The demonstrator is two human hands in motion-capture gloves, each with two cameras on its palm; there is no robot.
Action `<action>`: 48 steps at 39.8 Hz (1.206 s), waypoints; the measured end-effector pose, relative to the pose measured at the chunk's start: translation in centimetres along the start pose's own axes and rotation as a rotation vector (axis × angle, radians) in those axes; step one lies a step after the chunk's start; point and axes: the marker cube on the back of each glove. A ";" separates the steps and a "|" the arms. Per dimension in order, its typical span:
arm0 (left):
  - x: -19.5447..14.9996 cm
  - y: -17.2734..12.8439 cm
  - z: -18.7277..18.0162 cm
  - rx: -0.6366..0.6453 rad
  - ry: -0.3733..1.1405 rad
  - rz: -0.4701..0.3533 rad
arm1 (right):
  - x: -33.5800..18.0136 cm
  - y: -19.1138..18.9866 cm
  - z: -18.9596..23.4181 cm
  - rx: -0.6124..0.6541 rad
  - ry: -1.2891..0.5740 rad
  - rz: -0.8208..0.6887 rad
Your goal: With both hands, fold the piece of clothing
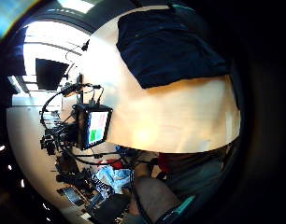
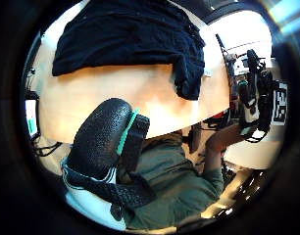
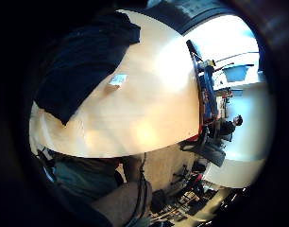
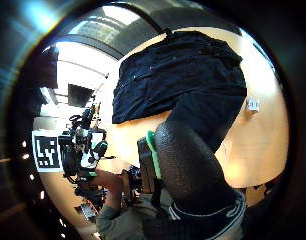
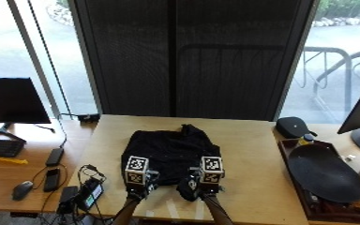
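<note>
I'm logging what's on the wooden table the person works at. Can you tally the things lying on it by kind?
Black piece of clothing: 1
Small white tag-like scrap, beside the clothing on the table: 1
Total: 2

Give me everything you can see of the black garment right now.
The black garment is a dark, soft-looking fabric piece, lying mostly flat and slightly rumpled on the light wooden table, roughly at its middle, with a small bunched peak at its far edge. Its near edge lies by the left hand and right hand; whether either grips it cannot be told.
</note>
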 end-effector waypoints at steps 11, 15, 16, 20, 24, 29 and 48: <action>-0.1 -0.1 0.1 0.003 0.003 0.004 | -0.1 -0.4 0.7 0.004 -0.004 -0.012; -0.2 -0.2 0.2 0.007 0.005 0.001 | -0.1 0.0 0.2 0.005 0.004 -0.004; -0.2 -0.1 0.1 0.008 0.006 0.001 | -0.1 0.0 0.2 0.008 0.002 -0.006; -0.1 0.3 -0.4 0.009 0.008 0.004 | -0.3 0.0 0.0 0.020 -0.009 -0.016; -0.2 1.1 -1.1 -0.010 -0.010 -0.014 | -0.3 0.0 0.0 0.022 -0.003 -0.009; -0.5 0.1 -0.2 0.013 -0.013 -0.005 | -0.1 0.2 -0.4 0.020 0.010 0.002; -1.1 -4.9 5.1 -0.113 0.044 -0.014 | 0.4 -4.0 6.5 -0.137 0.029 0.020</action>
